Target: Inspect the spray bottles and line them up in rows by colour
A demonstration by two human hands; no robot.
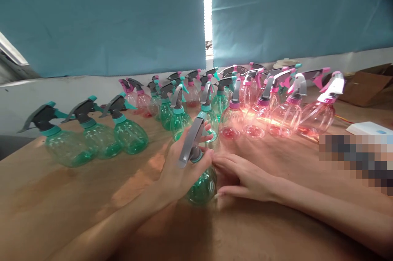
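Observation:
In the middle of the table stands a green spray bottle [201,189] with a grey trigger head and a teal collar. My left hand [181,166] is closed round its neck, thumb in front, some fingers reaching past the far side. To the right of the bottle is my right hand [245,177], fingers stretched towards it and thumb apart. Its fingertips are close to the bottle and my left thumb; whether they touch is hard to tell. The bottle's upper body is partly hidden by my left hand.
Three green spray bottles [130,136] stand at the left. Behind my hands are several green bottles and several pink spray bottles [285,117]. A cardboard box [365,85] and a white object [370,128] sit at the right. Blue curtains [123,19] hang behind the table.

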